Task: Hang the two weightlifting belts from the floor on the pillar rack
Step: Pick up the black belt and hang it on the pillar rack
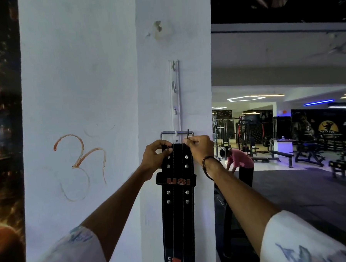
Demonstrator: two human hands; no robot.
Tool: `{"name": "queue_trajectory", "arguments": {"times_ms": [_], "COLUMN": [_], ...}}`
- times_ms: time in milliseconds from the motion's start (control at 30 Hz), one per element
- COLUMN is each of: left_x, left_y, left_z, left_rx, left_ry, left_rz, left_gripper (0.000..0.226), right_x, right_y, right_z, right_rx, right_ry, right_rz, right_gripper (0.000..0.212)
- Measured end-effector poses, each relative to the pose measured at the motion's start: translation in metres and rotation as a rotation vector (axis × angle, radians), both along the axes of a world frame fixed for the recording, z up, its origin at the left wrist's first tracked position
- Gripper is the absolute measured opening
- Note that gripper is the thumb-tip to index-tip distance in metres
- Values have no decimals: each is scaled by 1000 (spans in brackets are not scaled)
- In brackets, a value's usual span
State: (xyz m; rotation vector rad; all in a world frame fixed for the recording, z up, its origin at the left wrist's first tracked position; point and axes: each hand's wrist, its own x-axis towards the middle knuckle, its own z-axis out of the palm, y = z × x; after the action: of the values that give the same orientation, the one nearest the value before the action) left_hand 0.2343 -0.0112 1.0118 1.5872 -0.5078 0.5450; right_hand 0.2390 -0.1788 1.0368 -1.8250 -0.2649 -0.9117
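A black weightlifting belt [178, 206] with silver rivets and red lettering hangs straight down the front of the white pillar [80, 95]. Its metal buckle [177, 133] rests over a hook near the bottom of the white vertical pillar rack [175, 94]. My left hand [156, 158] pinches the belt's top left corner. My right hand [201, 147] pinches the top right corner by the buckle prong. A second belt is not in view.
Several rack hooks above the buckle are bare. To the right, past the pillar edge, a person in a pink shirt [240, 163] bends over, with benches [283, 155] and gym machines behind. A dark mural wall [4, 139] lies left.
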Motion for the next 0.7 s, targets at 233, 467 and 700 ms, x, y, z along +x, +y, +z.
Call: {"name": "queue_trajectory", "arguments": {"times_ms": [233,467,700], "left_x": [7,3,0], "left_y": [-1,-8,-8], "left_z": [-16,-22,28], "left_rx": [-65,36,140], "left_ry": [-67,-184,143], "left_rz": [64,370,529], "left_gripper": [12,32,41], "right_x": [0,-10,-11], "right_y": [-1,1,7], "right_z": [-4,3,15], "right_rx": [-2,-28,-52], "right_ry": [32,68,166], "right_rz": [19,-31,-158], "right_gripper": [30,44,29]}}
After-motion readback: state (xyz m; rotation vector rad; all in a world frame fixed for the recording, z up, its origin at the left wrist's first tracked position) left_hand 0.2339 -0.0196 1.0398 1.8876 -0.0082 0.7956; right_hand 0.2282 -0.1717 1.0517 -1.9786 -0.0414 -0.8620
